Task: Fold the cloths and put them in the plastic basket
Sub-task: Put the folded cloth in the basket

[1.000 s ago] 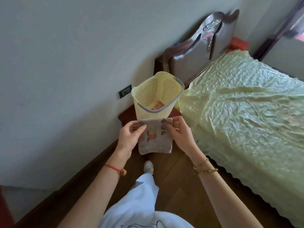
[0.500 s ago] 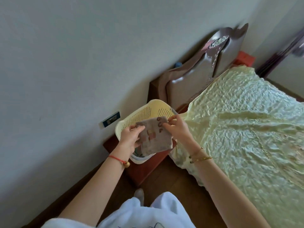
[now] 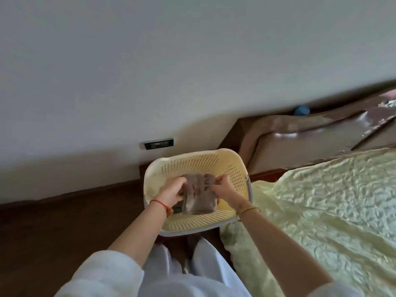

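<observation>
A pale green bedspread [image 3: 321, 211] covers the bed at right; a dark wooden headboard [image 3: 300, 136] stands beyond; a wall socket [image 3: 159, 143] sits at the far wall.

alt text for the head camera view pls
A person's left hand and right hand pinch a folded grey-brown cloth over the open pale-yellow perforated plastic basket. A bed with a crinkled pale-yellow cover lies to the right.
</observation>
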Tool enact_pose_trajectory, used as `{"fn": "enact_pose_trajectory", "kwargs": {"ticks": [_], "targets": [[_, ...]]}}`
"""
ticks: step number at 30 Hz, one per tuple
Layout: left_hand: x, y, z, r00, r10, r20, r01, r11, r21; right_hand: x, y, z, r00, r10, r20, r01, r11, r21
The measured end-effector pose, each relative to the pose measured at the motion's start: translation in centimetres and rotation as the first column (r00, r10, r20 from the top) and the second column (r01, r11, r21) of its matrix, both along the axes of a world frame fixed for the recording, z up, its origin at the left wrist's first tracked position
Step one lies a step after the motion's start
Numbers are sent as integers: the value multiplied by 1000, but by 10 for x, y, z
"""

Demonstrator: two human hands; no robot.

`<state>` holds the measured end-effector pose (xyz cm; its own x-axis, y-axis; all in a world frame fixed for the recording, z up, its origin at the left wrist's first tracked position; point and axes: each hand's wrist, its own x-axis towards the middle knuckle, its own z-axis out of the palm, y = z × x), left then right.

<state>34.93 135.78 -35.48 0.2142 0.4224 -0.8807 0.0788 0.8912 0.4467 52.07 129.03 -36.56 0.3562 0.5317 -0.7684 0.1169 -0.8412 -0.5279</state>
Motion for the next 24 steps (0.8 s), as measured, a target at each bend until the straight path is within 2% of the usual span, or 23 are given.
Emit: {"fn": "enact_pose_trajectory", "kwargs": {"ticks": [2, 6, 8, 14, 20, 24], "targets": [[8, 0, -21, 999, 42, -19, -43, 998, -40, 9, 8, -23, 998, 43, -54, -46, 998, -47], [11, 6, -70, 996, 61, -65, -65, 996, -54, 16, 24, -70, 993, 111, -49, -115, 990, -79], [12, 9, -95, 995, 51, -87, -55, 998, -35, 17, 31, -100, 993, 97, -70, -103, 991, -82], [31, 8, -136, 978, 160, -136, -174, 980, -98, 24, 32, -205, 994, 70, -86, -83, 984, -157], [34, 4, -169, 976, 167, -141, -186, 973, -135, 17, 29, -209, 1000, 3, -13, -5, 987, -160], [29, 1, -172, 970, 175, -171, -199, 970, -137, 19, 24, -212, 999, 20, -30, -24, 986, -163]]}}
